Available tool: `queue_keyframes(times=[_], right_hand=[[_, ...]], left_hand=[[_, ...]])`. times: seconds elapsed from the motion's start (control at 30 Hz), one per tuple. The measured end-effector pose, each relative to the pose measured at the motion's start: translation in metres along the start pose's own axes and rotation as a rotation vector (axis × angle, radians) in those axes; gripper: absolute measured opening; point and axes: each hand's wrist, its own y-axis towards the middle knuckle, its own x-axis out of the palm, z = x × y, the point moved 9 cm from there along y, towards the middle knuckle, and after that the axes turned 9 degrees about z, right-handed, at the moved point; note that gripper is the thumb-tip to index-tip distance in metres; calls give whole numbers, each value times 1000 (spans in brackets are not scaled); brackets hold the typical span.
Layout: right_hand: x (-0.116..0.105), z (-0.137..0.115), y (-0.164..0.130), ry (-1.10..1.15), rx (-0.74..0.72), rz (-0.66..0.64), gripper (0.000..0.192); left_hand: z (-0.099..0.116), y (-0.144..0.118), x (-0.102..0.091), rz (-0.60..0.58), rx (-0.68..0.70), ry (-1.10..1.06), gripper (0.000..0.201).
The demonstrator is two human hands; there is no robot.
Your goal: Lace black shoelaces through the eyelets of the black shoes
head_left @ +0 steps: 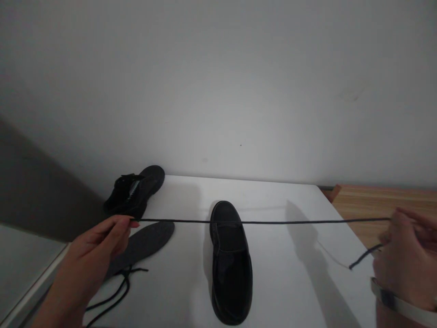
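Two hands are stretching a thin black lace (273, 222) taut across the middle of the frame. The left hand (99, 246) is pinching one end between closed fingertips at lower left; the right hand (406, 259), at lower right, is gripping the other, its frayed tail dangling below. Under the lace, a smooth, glossy black shoe (230, 264) is sitting on the white table (290, 282). A flat grey insole (143, 243) is lying beside a second shoe (134, 191) at left, with another lace (116, 291) curling loosely below.
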Motion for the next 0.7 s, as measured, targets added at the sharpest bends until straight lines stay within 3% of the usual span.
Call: queue_keyframes(times=[0.03,0.1,0.2,0.27,0.33,0.43,0.5,0.57,0.63,0.7], right_hand=[[1,1,-6,-8,34,68,28],[26,4,-20,-133,62,-87,30],[69,-4,-49,-540,-213,-443,42],[82,-22,-69,-699,-448,-495,47],[87,-49,-91,-569,-517,-526,45],[94,-98,-134,-15,-364,-802,36],[98,-127,-165,262,-203,-1064,41],[102,-137,-180,400,42,-1196,40],[107,-131,-173,453,264,-1155,25],[109,-115,-148,466,374,-958,22]], left_hand=[[3,-1,3,-6,2,-43,36],[13,-5,14,-37,30,-98,35],[44,-21,45,-142,142,-128,28],[71,-39,75,-269,254,-108,25],[97,-61,107,-413,378,-49,23],[127,-92,147,-583,536,-18,20],[142,-105,163,-622,617,-28,21],[151,-110,172,-611,673,-40,23],[152,-108,176,-575,691,-38,23],[142,-99,180,-516,651,-11,23]])
